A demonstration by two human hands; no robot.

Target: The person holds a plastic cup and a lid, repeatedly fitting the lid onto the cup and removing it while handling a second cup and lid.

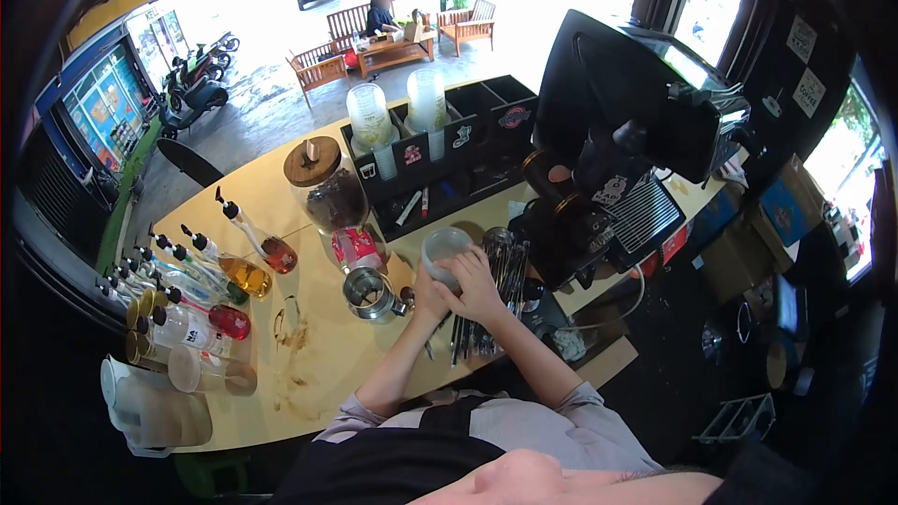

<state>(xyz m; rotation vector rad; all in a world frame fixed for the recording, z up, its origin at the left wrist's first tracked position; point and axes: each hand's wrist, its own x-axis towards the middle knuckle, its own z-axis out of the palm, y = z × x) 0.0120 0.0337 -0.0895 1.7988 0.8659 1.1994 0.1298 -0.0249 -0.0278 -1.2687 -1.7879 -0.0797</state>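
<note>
Between my two hands is a translucent plastic cup [445,245], its round opening facing up toward me. My left hand [431,294] is closed around its near left side. My right hand [473,286] lies across the near right side, fingers bent against the wall. What the cup contains does not show clearly. Just left of my left hand stands a shiny metal pitcher [368,294]. A red and pink packet [355,248] lies behind the pitcher. Under and beside my right forearm is a bundle of long metal utensils [505,271].
Pump bottles of syrup [245,274] line the left side of the wooden counter [327,369]. A lidded glass jar [329,196] stands behind the packet. A black organizer [468,145] holds stacked cups. At right is a large black coffee machine [613,98]. Brown stains mark the counter.
</note>
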